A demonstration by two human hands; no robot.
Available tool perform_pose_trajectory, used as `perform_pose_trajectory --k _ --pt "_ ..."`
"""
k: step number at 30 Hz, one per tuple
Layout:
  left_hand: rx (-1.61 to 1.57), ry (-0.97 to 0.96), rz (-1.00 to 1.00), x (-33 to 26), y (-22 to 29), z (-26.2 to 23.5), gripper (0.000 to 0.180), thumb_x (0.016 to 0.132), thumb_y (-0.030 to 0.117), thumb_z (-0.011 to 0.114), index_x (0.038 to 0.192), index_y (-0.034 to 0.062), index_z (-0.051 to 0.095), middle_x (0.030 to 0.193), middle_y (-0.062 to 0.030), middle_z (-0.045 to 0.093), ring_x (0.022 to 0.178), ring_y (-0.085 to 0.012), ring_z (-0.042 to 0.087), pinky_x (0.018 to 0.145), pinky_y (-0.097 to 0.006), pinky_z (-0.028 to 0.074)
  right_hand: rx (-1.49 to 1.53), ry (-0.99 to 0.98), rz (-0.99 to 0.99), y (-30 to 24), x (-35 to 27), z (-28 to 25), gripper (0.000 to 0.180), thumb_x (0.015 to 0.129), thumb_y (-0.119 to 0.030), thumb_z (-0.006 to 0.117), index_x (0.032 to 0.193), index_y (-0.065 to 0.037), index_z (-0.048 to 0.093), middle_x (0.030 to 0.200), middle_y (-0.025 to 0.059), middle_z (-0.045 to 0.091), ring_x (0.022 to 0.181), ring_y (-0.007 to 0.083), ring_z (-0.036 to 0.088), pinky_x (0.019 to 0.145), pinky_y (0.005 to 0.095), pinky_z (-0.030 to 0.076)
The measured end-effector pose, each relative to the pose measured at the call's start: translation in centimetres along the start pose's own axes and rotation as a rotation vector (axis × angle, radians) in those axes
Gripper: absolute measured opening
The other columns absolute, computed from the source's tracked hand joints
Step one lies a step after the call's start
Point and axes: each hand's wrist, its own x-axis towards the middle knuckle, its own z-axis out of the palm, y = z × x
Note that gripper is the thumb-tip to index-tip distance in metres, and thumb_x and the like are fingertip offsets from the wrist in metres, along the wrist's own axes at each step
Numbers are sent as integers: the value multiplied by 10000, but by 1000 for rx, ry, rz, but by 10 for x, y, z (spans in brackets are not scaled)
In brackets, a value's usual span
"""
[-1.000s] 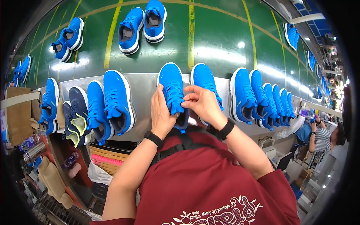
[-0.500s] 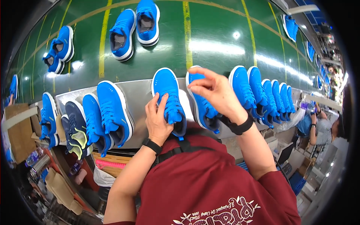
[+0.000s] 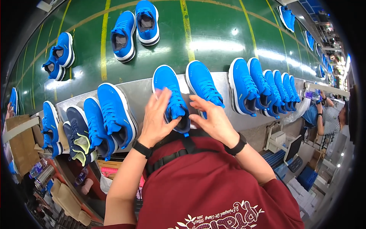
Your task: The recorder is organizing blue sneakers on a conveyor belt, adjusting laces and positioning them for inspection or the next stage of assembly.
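Two blue sneakers stand side by side before me with their toes pointing away. My left hand [image 3: 155, 119] is at the left sneaker [image 3: 167, 76], slightly blurred. Its fingers lie along the lace area and its thumb is by the ankle opening. Fingers stretched and thumb apart, my right hand [image 3: 214, 121] is over the heel end of the right sneaker [image 3: 201, 77], hiding its collar. That thumb reaches toward the left sneaker's collar; contact there I cannot tell. Both hands are open and grip nothing.
The sneakers stand on a metal ledge [image 3: 143, 91] beside a green conveyor belt [image 3: 152, 57]. More blue sneakers [image 3: 114, 110] and a dark navy pair [image 3: 78, 129] line the ledge at left; several blue ones [image 3: 242, 86] stand at right. A blue pair [image 3: 124, 36] sits on the belt.
My right hand has come down from above the right sneaker's toe to its heel end, opening from a pinch-like pose. My left hand's fingers have spread out straighter over the left sneaker.
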Motion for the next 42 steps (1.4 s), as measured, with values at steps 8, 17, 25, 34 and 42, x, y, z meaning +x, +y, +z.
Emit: perform_pose_trajectory --k 8,17,25,34,42 --pt "-186 -87 -63 -11 12 -11 992 592 168 847 1433 30 341 1491 -198 317 1377 -370 293 1108 -445 291 -179 -24 86 23 -1 40 847 742 -110 732 1431 5 251 1247 294 539 1136 417 554 955 402 455" --pt "-12 -12 -9 0 -7 2 1103 563 168 866 1458 18 240 1458 -211 356 1368 -386 305 1107 -438 298 -7 164 -142 19 29 36 607 867 68 447 1439 -54 288 1242 205 592 1184 283 568 943 349 455" --pt "-167 114 -109 -3 -13 23 1242 515 13 865 1486 46 92 1466 -217 329 1325 -348 396 1021 -371 446 -239 301 -181 3 42 50 286 822 -88 655 1106 -55 638 801 174 675 747 324 668 655 405 520" --pt "-129 82 -163 -2 -13 25 1284 517 33 876 1494 59 43 1517 -234 203 1359 -367 337 1035 -380 438 21 -247 173 -3 98 7 482 757 -41 749 1165 3 497 838 136 707 793 158 670 705 285 513" --pt "-189 51 -213 -3 -14 25 1230 528 68 873 1485 54 101 1498 -254 234 1343 -387 357 1050 -418 409 53 63 99 -15 89 -10 476 860 -171 668 1268 -25 472 886 138 696 788 165 655 744 289 497"
